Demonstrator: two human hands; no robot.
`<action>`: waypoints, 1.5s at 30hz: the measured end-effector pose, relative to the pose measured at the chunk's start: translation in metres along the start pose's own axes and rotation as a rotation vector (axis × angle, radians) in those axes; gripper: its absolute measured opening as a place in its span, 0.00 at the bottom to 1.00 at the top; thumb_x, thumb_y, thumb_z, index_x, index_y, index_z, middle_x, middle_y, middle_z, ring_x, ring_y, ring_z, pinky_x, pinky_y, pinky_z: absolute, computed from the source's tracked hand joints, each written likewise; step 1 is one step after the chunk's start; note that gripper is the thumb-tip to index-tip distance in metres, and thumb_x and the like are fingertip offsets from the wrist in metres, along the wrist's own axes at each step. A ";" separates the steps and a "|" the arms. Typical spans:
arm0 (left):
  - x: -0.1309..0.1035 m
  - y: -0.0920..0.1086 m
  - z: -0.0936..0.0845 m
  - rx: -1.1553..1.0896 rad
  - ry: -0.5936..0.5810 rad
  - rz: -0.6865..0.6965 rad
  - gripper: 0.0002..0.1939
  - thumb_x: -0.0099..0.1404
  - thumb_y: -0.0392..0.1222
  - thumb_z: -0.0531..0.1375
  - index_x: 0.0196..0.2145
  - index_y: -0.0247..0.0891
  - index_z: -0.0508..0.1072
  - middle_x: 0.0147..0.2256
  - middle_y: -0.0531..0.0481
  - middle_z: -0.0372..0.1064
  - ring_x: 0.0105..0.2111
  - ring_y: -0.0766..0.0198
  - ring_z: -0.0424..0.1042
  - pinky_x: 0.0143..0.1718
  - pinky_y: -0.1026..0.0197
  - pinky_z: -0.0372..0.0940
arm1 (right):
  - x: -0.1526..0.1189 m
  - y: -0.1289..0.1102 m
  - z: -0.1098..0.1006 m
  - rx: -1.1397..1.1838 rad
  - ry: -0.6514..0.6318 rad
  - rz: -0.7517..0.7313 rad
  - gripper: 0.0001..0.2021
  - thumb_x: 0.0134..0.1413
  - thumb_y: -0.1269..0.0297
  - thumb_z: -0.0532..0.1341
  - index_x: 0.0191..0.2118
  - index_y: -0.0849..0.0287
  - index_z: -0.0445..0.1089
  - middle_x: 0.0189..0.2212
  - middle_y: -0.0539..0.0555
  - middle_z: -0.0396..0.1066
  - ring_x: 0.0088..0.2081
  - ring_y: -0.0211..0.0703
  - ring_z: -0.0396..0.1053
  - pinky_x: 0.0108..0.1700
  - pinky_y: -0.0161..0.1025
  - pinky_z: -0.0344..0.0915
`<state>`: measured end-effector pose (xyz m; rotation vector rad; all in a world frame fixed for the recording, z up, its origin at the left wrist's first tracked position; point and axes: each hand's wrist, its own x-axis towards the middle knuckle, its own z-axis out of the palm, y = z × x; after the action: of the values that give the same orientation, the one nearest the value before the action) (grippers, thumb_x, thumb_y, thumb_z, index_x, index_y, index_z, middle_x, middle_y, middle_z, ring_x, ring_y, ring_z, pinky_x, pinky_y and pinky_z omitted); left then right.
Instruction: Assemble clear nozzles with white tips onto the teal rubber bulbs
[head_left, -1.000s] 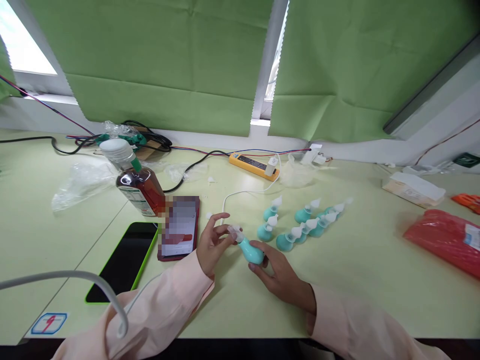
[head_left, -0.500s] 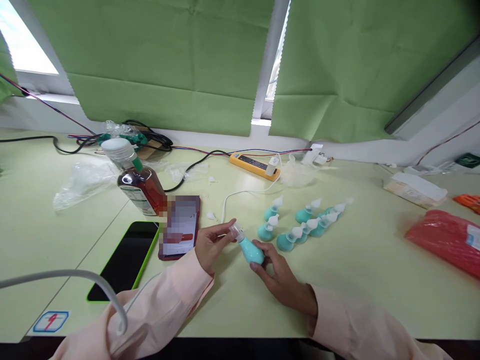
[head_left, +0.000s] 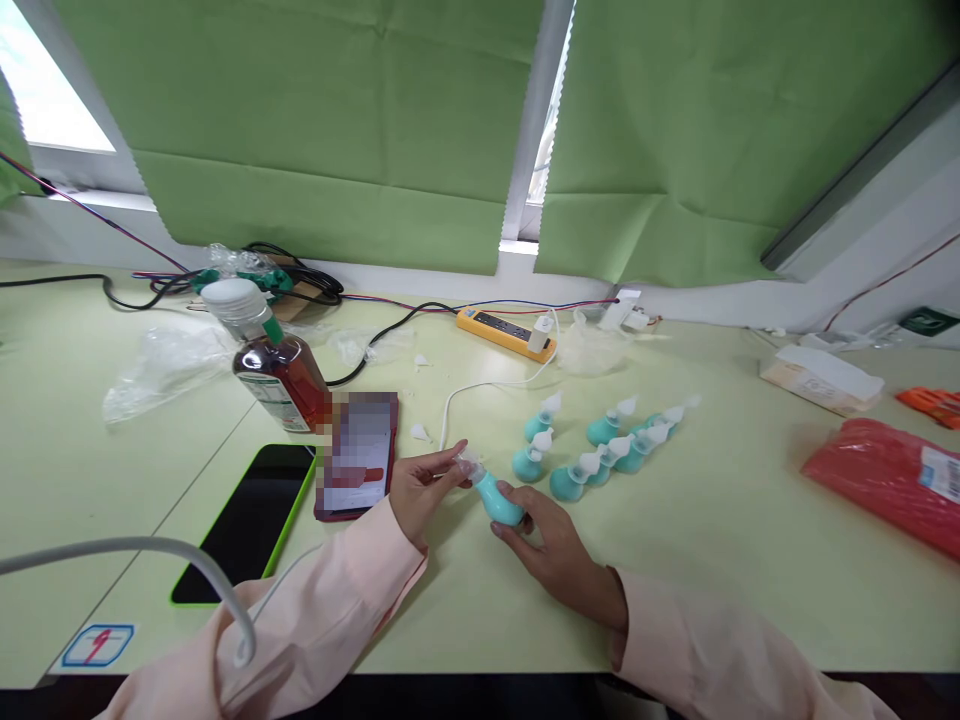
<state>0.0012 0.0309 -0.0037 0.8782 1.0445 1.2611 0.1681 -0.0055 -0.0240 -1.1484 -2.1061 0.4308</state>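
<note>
A teal bulb nasal aspirator (head_left: 501, 502) is held tilted between my two hands, above the table near its front. My left hand (head_left: 420, 490) pinches the clear tip (head_left: 469, 465) at its upper left end, and the fingers partly hide that tip. Around the round teal end, the fingers and thumb of my right hand (head_left: 559, 550) are closed. Just beyond my right hand stand several similar aspirators (head_left: 568, 484) with clear necks and white tops. A small white cap (head_left: 420, 433) lies on the table beyond my left hand.
To the left are a phone with a green edge (head_left: 251, 520), a red-cased phone (head_left: 360, 455) and a bottle of dark liquid (head_left: 281, 375). An orange power strip (head_left: 499, 335) with a white cable sits behind. At right lies a red plastic package (head_left: 885, 485).
My right hand and the bulb end have shifted slightly left. My left hand still grips the clear tip. The whole view has shifted a little.
</note>
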 end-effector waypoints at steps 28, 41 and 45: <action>-0.003 0.007 -0.003 -0.057 -0.106 0.056 0.13 0.44 0.35 0.64 0.31 0.35 0.75 0.22 0.51 0.71 0.23 0.68 0.66 0.27 0.65 0.62 | 0.008 -0.005 -0.002 1.036 -0.101 0.381 0.16 0.45 0.64 0.59 0.43 0.58 0.60 0.28 0.53 0.63 0.26 0.35 0.62 0.20 0.32 0.62; -0.001 0.010 -0.008 0.126 -0.189 0.193 0.12 0.45 0.36 0.64 0.31 0.35 0.75 0.25 0.48 0.72 0.25 0.64 0.68 0.26 0.63 0.63 | 0.007 -0.002 -0.006 1.044 -0.156 0.404 0.21 0.45 0.63 0.59 0.47 0.57 0.58 0.26 0.52 0.62 0.31 0.39 0.63 0.20 0.30 0.60; 0.000 0.004 -0.009 0.211 -0.167 0.277 0.10 0.46 0.37 0.63 0.31 0.36 0.75 0.25 0.49 0.72 0.26 0.64 0.68 0.28 0.63 0.63 | 0.006 -0.001 -0.004 0.991 -0.107 0.405 0.20 0.46 0.63 0.58 0.47 0.57 0.58 0.26 0.52 0.61 0.30 0.38 0.63 0.20 0.31 0.61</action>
<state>-0.0086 0.0311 -0.0029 1.3035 0.9563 1.2939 0.1682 -0.0015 -0.0176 -0.9102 -1.3728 1.5321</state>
